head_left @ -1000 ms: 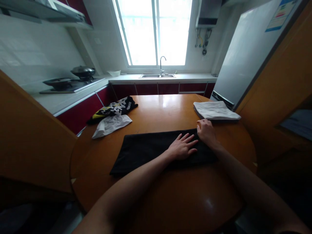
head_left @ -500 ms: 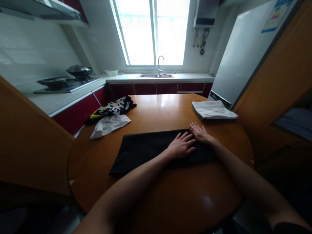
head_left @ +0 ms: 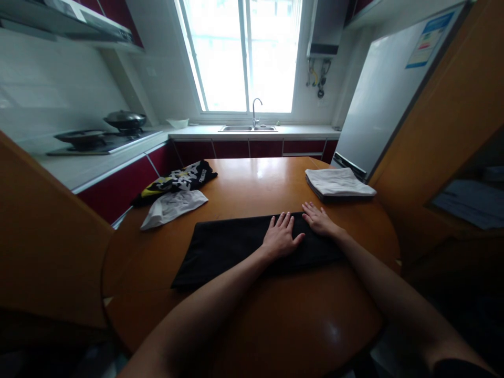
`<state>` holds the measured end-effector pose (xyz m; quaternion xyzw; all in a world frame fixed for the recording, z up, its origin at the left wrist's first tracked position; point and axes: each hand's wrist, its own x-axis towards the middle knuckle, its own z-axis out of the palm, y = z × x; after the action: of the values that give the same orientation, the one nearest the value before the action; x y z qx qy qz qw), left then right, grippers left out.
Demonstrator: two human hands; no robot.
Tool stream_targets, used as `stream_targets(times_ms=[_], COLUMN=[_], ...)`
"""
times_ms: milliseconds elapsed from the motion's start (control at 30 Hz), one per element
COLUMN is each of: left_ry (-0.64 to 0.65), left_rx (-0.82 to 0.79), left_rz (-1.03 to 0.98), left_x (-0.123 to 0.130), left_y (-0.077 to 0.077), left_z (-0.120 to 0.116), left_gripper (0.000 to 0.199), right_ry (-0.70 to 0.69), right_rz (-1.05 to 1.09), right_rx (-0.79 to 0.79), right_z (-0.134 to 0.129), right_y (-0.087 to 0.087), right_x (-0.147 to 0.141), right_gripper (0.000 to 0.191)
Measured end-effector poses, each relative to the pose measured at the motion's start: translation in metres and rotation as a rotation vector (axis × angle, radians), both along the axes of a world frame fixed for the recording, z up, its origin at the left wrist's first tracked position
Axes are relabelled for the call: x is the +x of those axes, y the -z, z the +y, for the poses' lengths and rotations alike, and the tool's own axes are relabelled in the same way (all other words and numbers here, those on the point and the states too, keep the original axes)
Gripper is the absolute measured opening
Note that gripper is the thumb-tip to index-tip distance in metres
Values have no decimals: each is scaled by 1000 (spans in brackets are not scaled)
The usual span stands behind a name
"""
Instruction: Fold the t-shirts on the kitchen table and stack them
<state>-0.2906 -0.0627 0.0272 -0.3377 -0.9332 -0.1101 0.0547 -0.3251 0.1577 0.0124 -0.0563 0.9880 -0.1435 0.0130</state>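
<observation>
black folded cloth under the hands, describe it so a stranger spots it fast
Start at the brown, rounded wooden table. Across its middle, under the left hand and right hand, lies the long black folded cloth. It is plain and flat, unlike the crumpled black-and-yellow printed garment at left and the white-topped folded stack at right.

Upper left: range hood (head_left: 79, 23); below it, lidded pan (head_left: 125, 119) and shallow pan (head_left: 79, 137) on dark hob (head_left: 118, 142). Top centre: bright window (head_left: 218, 58), curved faucet (head_left: 254, 121) before it. Upper right: wall heater (head_left: 325, 26), hoses (head_left: 315, 77) beneath; farther right, pale refrigerator (head_left: 376, 92).
</observation>
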Motion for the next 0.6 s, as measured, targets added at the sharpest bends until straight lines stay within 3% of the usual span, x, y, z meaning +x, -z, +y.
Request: stream_targets(times_ms=[167, 300, 467, 600], left_ry=[-2, -4, 1, 1], left_rx=[-33, -30, -35, -22], left_rz=[6, 11, 29, 33], left_x=[-2, -2, -3, -2], left_y=[2, 4, 7, 7], left_z=[1, 1, 1, 0], left_gripper=[81, 79, 63, 61], right_ry=[8, 59, -73, -100], right_rz=[-8, 146, 170, 113], right_rx=[-19, 32, 124, 100], right_z=[2, -9, -31, -31], right_y=[-12, -21, -8, 2], right_x=[2, 10, 20, 23], right_gripper=[61, 59, 60, 62])
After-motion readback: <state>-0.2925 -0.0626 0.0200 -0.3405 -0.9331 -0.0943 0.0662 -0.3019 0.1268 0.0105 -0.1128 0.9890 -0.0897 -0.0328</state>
